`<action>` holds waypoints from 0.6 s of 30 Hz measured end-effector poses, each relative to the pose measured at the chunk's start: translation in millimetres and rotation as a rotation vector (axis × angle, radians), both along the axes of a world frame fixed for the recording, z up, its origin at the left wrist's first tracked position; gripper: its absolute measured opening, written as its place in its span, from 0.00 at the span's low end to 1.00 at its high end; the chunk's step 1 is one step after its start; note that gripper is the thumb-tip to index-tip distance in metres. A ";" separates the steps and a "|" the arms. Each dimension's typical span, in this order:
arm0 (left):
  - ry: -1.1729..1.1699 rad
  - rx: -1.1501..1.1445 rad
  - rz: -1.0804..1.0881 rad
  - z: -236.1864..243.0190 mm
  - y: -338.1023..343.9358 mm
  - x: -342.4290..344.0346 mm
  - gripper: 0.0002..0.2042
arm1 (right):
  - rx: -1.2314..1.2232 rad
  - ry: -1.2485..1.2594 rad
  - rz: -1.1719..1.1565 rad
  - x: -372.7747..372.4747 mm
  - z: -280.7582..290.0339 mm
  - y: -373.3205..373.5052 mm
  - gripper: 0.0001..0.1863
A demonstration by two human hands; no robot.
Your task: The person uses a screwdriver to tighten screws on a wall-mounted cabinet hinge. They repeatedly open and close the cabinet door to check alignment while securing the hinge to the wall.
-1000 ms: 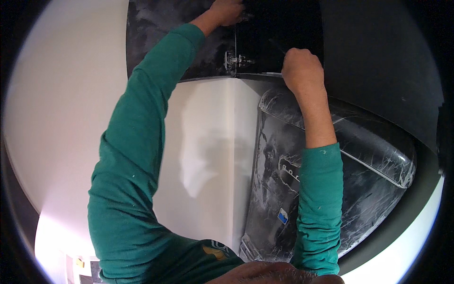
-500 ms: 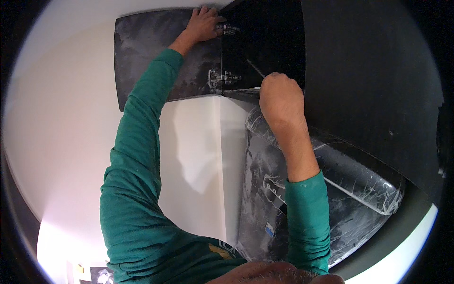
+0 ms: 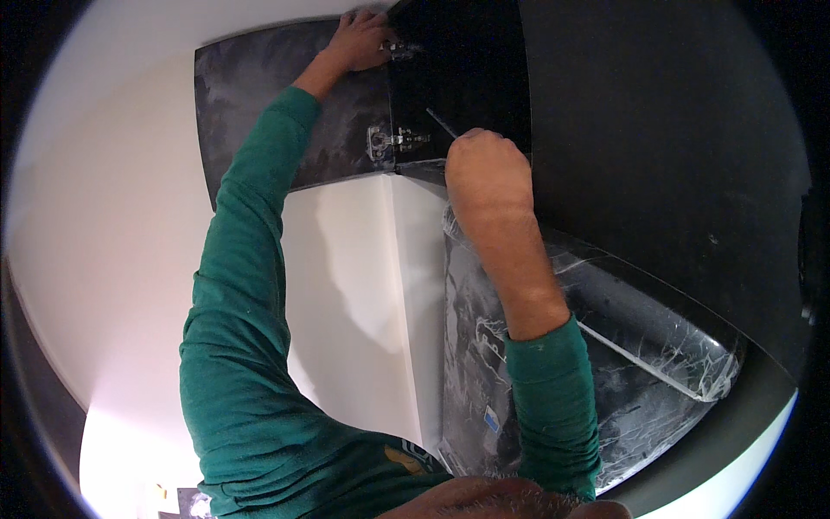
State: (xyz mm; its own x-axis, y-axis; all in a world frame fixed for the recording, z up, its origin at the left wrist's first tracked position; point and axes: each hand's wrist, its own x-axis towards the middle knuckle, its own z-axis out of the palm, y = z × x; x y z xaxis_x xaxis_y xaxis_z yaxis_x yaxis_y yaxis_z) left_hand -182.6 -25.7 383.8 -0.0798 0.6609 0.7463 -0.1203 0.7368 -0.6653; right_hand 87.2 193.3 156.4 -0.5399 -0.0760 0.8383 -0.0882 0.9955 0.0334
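A black hood (image 3: pixel 648 311), covered in creased clear film (image 3: pixel 696 350), slants at lower right. A pale strip (image 3: pixel 644 362) crosses it; its face bears a blue-and-white sticker (image 3: pixel 492 419). White wall (image 3: pixel 112 233) spans the left.

We look through one wide fisheye camera, the left one of two that are worn on the person's head. It faces along both green sleeves (image 3: pixel 238 303), which come in from the lower edge, quite near to us. Farther away, toward the top, we see the left hand (image 3: pixel 359 43) and the right hand (image 3: pixel 490 177) at the open cabinet (image 3: pixel 467 69). Straight edges bend toward the rim.
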 end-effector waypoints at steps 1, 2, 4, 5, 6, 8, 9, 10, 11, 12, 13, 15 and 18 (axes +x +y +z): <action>-0.043 -0.005 -0.002 0.4 12.3 4.2 0.23 | -0.010 -0.015 -0.013 -1.4 1.4 4.3 0.10; -0.082 -0.007 -0.008 0.4 24.9 13.7 0.23 | -0.016 -0.027 -0.030 -2.1 3.1 9.3 0.10; -0.073 -0.005 -0.063 -2.6 29.6 22.7 0.21 | 0.008 -0.048 -0.063 2.6 3.9 11.1 0.10; -0.024 -0.002 -0.114 -7.1 20.3 17.5 0.19 | 0.024 -0.060 -0.067 4.8 4.1 8.5 0.10; 0.025 0.000 -0.166 -8.2 12.2 13.2 0.17 | 0.009 -0.052 -0.051 5.5 4.4 6.7 0.10; 0.019 0.019 -0.163 -13.3 13.7 11.1 0.17 | -0.020 -0.046 -0.032 1.1 3.5 7.2 0.10; 0.016 0.029 -0.162 -16.5 14.5 9.8 0.18 | -0.020 -0.072 -0.034 -0.7 3.2 7.0 0.10; 0.029 0.043 -0.163 -17.7 13.2 9.0 0.18 | -0.021 -0.093 -0.035 -0.1 4.3 6.5 0.10; 0.040 0.058 -0.164 -21.0 11.5 7.6 0.18 | -0.021 -0.114 -0.035 0.1 5.0 5.5 0.11; 0.051 0.073 -0.163 -23.6 8.6 6.4 0.18 | -0.016 -0.100 -0.025 -0.2 4.1 4.0 0.11; 0.026 0.082 -0.186 -23.6 15.6 10.4 0.18 | -0.015 -0.080 -0.030 1.0 3.4 6.4 0.11; -0.029 0.099 -0.229 -24.4 27.4 18.5 0.18 | -0.032 -0.059 -0.045 4.9 5.4 10.3 0.11; -0.042 0.131 -0.201 -27.8 15.0 9.5 0.19 | -0.048 -0.076 -0.043 5.0 5.2 3.6 0.10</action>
State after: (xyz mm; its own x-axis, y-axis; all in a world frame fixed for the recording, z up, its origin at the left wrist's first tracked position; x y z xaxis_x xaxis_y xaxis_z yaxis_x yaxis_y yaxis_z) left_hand -173.2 -10.7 356.0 0.0106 0.5647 0.8253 0.0634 0.8233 -0.5641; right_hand 92.2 196.9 161.6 -0.6040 -0.0123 0.7969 -0.0459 0.9988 -0.0194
